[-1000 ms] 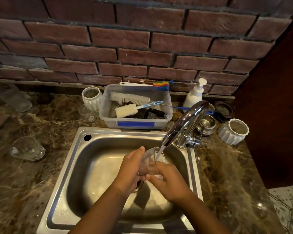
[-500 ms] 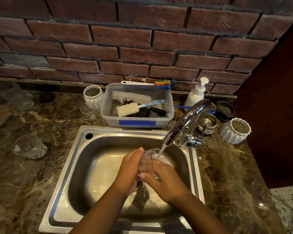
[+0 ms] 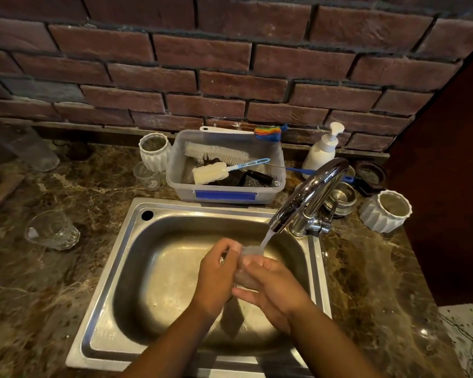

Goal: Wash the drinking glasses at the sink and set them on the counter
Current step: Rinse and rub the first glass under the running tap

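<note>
We hold a clear drinking glass [image 3: 247, 261] over the basin of the steel sink [image 3: 137, 268], right under the thin stream of water [image 3: 265, 240] falling from the chrome tap [image 3: 309, 192]. Our left hand [image 3: 216, 279] curls around the glass from its left side, fingers wrapped against the wall, and our right hand [image 3: 273, 287] closes on it from the right and below, thumb laid across the front; both grip it, and the glass is mostly hidden between them. On the marbled bench [image 3: 66, 296] to the left of the sink lies a faceted glass tumbler [image 3: 52, 230] tipped on its side. Behind the sink's back left corner stands a small clear glass [image 3: 147, 176], just in front of a white ribbed cup [image 3: 155, 151]. Beside these sits a clear plastic tub [image 3: 227, 190] holding a white bottle brush [image 3: 216, 153] and a sponge wand [image 3: 210, 173]. A white soap pump bottle [image 3: 322, 150] stands against the brick wall [image 3: 230, 64], and another white ribbed cup [image 3: 385, 211] sits to the right of the tap
</note>
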Action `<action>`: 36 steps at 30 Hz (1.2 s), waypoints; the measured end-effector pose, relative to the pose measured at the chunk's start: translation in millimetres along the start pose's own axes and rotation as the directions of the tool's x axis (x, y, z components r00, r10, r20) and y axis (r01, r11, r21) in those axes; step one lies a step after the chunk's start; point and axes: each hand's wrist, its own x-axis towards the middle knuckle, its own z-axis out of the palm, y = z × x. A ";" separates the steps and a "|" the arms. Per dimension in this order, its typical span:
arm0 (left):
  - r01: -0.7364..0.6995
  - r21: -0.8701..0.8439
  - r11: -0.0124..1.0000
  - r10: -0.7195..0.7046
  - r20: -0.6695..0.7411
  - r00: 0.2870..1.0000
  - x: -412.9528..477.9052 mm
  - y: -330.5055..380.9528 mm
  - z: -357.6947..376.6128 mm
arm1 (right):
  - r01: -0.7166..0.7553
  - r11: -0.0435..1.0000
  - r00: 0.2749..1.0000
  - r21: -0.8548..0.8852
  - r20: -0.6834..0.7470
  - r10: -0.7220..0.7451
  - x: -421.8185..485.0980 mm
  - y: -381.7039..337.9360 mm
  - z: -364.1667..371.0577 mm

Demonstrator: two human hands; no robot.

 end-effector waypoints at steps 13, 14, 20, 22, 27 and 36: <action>0.705 -0.400 0.585 -0.599 0.372 0.709 19.8 17.3 -10.6 | 0.524 -0.167 0.786 -0.835 0.550 -0.283 -2.5 -14.5 -27.7; 0.632 -0.425 0.648 -0.572 0.277 0.773 18.7 16.5 -4.2 | 0.502 0.014 0.814 -0.865 0.467 -0.345 -4.4 -11.3 -22.9; 0.034 -0.101 0.994 -0.039 -0.048 0.998 4.5 13.7 8.5 | 0.167 0.955 0.974 -0.246 -0.107 -0.198 -4.3 5.1 9.9; 0.065 -0.132 0.989 -0.063 0.017 0.998 8.6 19.4 3.4 | 0.271 0.861 0.955 -0.430 0.006 -0.297 -6.6 -3.5 7.9; 0.541 -0.382 0.749 -0.503 0.204 0.840 18.6 35.4 -4.4 | 0.500 0.069 0.811 -0.863 0.439 -0.387 -5.9 -17.6 -14.4; 0.316 -0.396 0.862 -0.315 0.071 0.947 18.0 21.2 6.6 | 0.374 0.544 0.868 -0.751 0.078 -0.490 -6.1 -5.8 3.7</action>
